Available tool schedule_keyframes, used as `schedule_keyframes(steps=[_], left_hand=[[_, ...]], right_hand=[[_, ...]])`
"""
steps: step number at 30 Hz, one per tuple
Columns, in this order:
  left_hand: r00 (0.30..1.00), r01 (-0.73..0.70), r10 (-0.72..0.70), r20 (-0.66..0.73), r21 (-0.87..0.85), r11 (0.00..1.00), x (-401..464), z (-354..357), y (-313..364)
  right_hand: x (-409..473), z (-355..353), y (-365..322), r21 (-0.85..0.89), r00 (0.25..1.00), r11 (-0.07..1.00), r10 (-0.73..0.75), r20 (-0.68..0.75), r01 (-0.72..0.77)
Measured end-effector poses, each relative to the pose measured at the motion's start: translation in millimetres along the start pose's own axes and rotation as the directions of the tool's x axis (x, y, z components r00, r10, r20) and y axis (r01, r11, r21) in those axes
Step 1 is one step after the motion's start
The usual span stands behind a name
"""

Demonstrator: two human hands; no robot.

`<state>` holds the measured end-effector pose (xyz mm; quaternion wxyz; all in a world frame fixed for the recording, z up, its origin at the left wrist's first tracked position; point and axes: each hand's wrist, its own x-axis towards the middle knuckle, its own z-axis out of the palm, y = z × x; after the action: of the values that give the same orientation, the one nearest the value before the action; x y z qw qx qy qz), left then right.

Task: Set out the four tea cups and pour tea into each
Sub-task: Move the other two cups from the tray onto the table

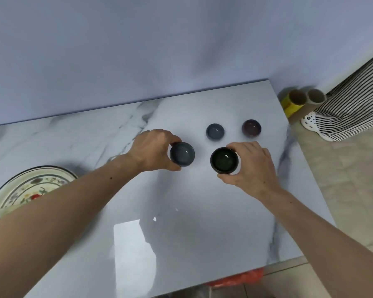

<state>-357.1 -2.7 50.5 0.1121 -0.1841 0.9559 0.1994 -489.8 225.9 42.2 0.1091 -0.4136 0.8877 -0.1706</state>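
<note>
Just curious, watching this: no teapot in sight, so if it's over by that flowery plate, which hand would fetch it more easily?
Probably the left hand: the plate lies on its side. It must first release its grey cup.

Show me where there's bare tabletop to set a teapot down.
The widest free patch is the near tabletop, below both hands. Another lies between the floral plate and the left hand. It is crowded around the four cups, toward the right edge.
</note>
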Motion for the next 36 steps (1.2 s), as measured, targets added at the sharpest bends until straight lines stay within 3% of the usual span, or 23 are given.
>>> schedule_keyframes(steps=[5,18,26,36], left_hand=[[0.998,0.060,-0.060,-0.019,-0.023,0.998,39.8,20.4,30.3],[0.938,0.322,-0.338,-0.073,-0.174,0.930,76.6,126.9,92.7],[0.911,0.357,-0.398,-0.110,-0.271,0.894,76.1,162.0,105.3],[0.917,0.359,-0.387,-0.095,-0.226,0.906,78.1,161.2,111.0]], right_hand=[[24.8,-4.2,57.6,0.023,1.000,1.000,0.012,0.010,-0.012],[54.5,29.1,171.9,0.014,0.976,0.990,-0.139,0.167,0.138],[47.9,44.0,195.9,0.066,0.979,0.989,-0.144,0.146,0.135],[44.6,49.6,205.2,0.090,0.982,0.990,-0.122,0.142,0.110]])
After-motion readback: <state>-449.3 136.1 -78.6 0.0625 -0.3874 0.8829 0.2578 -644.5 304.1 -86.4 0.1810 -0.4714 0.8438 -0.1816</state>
